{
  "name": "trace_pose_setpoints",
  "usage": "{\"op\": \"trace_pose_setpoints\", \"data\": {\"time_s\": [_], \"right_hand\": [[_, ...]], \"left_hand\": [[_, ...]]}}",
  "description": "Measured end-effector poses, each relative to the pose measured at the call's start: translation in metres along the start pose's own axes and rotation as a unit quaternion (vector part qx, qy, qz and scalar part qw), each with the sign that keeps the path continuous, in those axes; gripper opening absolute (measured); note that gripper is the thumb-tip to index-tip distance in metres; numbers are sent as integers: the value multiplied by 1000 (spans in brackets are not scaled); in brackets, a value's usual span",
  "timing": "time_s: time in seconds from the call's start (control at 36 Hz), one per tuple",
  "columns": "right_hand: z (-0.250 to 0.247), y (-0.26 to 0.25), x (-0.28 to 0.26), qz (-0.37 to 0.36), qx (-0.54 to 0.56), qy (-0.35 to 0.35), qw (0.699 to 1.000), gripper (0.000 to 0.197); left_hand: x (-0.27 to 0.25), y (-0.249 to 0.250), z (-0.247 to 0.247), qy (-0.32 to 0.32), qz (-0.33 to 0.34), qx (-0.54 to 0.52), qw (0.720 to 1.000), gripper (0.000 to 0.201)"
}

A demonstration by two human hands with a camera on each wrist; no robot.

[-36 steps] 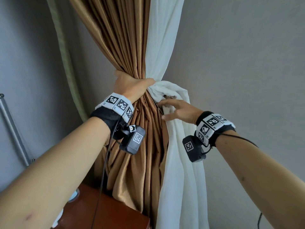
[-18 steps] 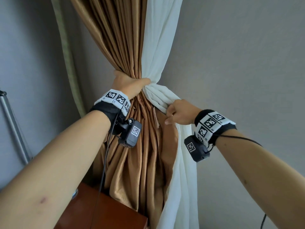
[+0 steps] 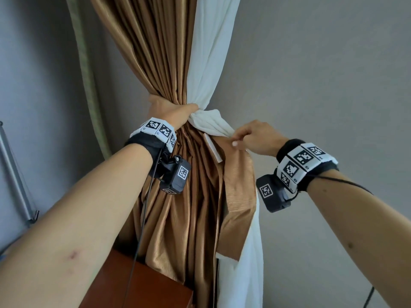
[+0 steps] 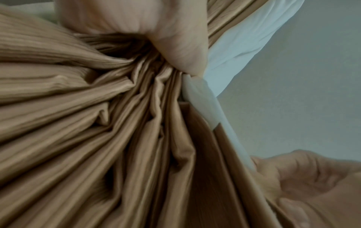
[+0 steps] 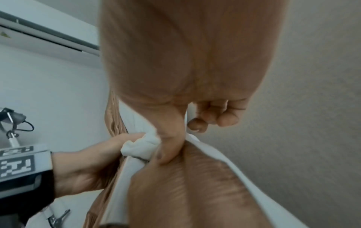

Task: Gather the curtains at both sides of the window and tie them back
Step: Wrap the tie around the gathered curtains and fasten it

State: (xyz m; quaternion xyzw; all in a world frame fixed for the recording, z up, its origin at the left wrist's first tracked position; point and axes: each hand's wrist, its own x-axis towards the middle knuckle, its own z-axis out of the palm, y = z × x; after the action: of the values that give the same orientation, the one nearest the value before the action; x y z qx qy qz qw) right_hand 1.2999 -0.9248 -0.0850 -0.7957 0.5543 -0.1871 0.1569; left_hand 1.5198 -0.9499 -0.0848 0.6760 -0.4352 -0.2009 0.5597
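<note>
At the wall, above the corner of a cabinet: one gathered bundle of drapery, held at its waist.
Brown curtain [image 3: 175, 196]: satin-like, ribbed, pleats squeezed tight at the waist and fanning out above and below; hangs down past the cabinet [image 3: 142, 287].
White curtain [image 3: 209, 52]: thin and matte, lying along the right side of the brown one and gathered into the same waist.
Tie-back band [image 3: 239, 196]: flat strip, brown face with white backing; one stretch crosses the waist white side out, the loose tail hangs down the right edge of the bundle.
Left hand [image 3: 169, 112]: fingers clenched round the waist of both curtains, thumb lying against the white wrap.
Right hand [image 3: 255, 136]: thumb and fingers pinching the band just right of the waist, the other fingers curled in.
Step in hand, as judged: drawing the band round the bundle to fasten it.
How to do it well: keep the left hand's squeeze firm so no pleat slips; pull the band level and flat, not twisted; release only once it is fastened.
Fastening point: not visible.
Risk: slippery cloth may sag out below the band.
</note>
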Motion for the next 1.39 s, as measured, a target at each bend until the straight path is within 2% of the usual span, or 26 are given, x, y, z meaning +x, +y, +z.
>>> {"op": "trace_pose_setpoints", "data": {"time_s": [0.08, 0.17, 0.31, 0.36, 0.44, 0.47, 0.53, 0.58, 0.64, 0.75, 0.86, 1.0, 1.14, 1.28, 1.39], "right_hand": [[9, 2, 0, 31, 48, -2, 998, 20], [20, -1, -1, 53, 110, -31, 992, 17], [35, -9, 4, 118, 237, -65, 962, 24], [41, -12, 5, 121, 237, -59, 962, 26], [48, -17, -1, 92, 255, -78, 959, 10], [50, -20, -3, 80, 257, -92, 959, 11], [54, -24, -5, 58, 187, -94, 976, 30], [59, -27, -1, 50, 73, -55, 995, 45], [61, -27, 4, 58, 21, -32, 998, 37], [52, -24, 7, 42, -13, -34, 998, 13], [38, -18, 10, 12, -46, 28, 998, 34], [17, 1, 21, 3, -33, 107, 994, 37], [-2, 26, 38, 20, -85, 113, 990, 22], [-10, 35, 45, 20, -94, 119, 988, 22], [-3, 21, 65, 6, -115, 99, 988, 22]], "left_hand": [[-5, 1, 0, 1, 3, 4, 1000, 93], [-10, 3, -1, -1, 3, 1, 1000, 96], [-18, 6, -3, 5, -1, -6, 1000, 98], [-20, 7, -4, 7, -4, -6, 1000, 100], [-24, 8, -6, 9, -10, -7, 1000, 103], [-26, 8, -7, 12, -9, -8, 1000, 105], [-27, 7, -7, 17, -9, -7, 1000, 103], [-28, 8, -8, 17, -10, -9, 1000, 102], [-27, 8, -9, 12, -9, -13, 1000, 102], [-25, 6, -11, 11, -12, -9, 1000, 100], [-23, 6, -11, 7, -12, -15, 1000, 100], [-18, 3, -12, 1, -9, -18, 1000, 99], [-12, -2, -16, -13, -6, -23, 1000, 98], [-3, -9, -30, -34, 7, -34, 999, 87], [-2, -13, -48, -43, 9, -56, 997, 94]]}}
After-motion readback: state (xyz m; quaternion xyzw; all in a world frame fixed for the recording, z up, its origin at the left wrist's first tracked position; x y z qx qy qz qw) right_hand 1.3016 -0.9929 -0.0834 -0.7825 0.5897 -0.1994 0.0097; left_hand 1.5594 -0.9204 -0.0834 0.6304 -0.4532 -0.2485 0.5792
